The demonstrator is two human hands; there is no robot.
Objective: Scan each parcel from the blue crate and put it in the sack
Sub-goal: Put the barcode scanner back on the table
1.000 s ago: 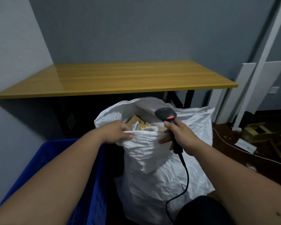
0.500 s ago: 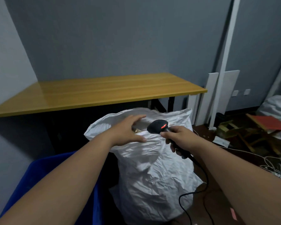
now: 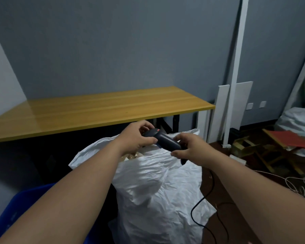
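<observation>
A black corded barcode scanner (image 3: 163, 139) with a red light on its head hangs above the open mouth of the white sack (image 3: 158, 187). My left hand (image 3: 136, 138) grips the scanner's head. My right hand (image 3: 187, 148) holds its handle with loose fingers. Brown cardboard parcels (image 3: 132, 155) show inside the sack's mouth, below my left wrist. The blue crate (image 3: 16, 208) sits at the lower left, mostly behind my left forearm; its inside is hidden.
A yellow wooden table (image 3: 99, 110) stands behind the sack against the grey wall. White boards (image 3: 224, 110) and a white post lean to the right. A wooden stool with a red sheet (image 3: 287, 138), another white sack (image 3: 299, 124) and loose cables (image 3: 299, 184) lie on the right floor.
My left hand let go of the sack's rim and rose to take hold of the scanner's head. The scanner moved up and my right hand's grip loosened. The view tilted upward.
</observation>
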